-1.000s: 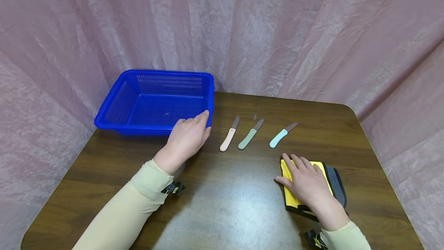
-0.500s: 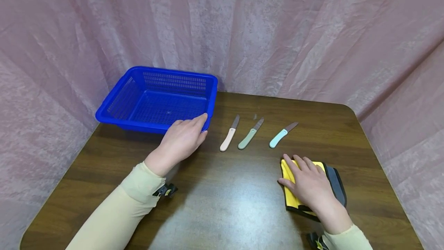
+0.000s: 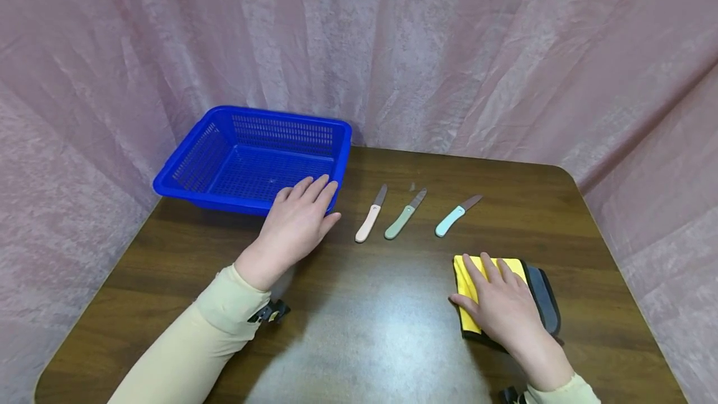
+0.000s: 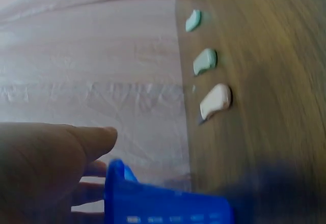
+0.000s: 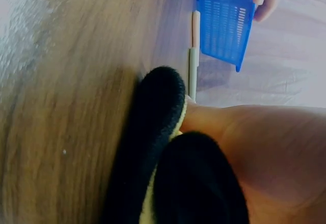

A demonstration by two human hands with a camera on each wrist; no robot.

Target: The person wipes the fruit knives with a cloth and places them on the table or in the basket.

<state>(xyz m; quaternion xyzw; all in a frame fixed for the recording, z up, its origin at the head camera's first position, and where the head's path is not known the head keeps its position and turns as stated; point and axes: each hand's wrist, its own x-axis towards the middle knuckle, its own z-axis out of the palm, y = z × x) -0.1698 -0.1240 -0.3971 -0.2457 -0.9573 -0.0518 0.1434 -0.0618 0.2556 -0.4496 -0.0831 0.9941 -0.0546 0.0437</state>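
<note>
A blue plastic basket (image 3: 258, 203) with slotted walls stands at the back left of the table. My left hand (image 3: 294, 223) is over its near right corner, fingers extended above the rim and thumb apart from it; in the left wrist view the thumb (image 4: 97, 140) stands clear of the basket's corner (image 4: 168, 203). My right hand (image 3: 507, 304) rests with spread fingers on a folded yellow and grey cloth (image 3: 513, 265) with black edging. In the right wrist view the cloth's dark folded edge (image 5: 158, 96) lies under the hand.
Three small knives lie between basket and cloth: one with a pale pink handle (image 3: 368, 224), one green-handled knife (image 3: 399, 223) and one light-blue-handled knife (image 3: 450, 222). A pink curtain (image 3: 392, 48) hangs behind the brown wooden table (image 3: 370, 304).
The basket has turned and shifted slightly right and back. My left fingers have loosened from its rim and straightened. The right hand has slid slightly toward me on the cloth.
</note>
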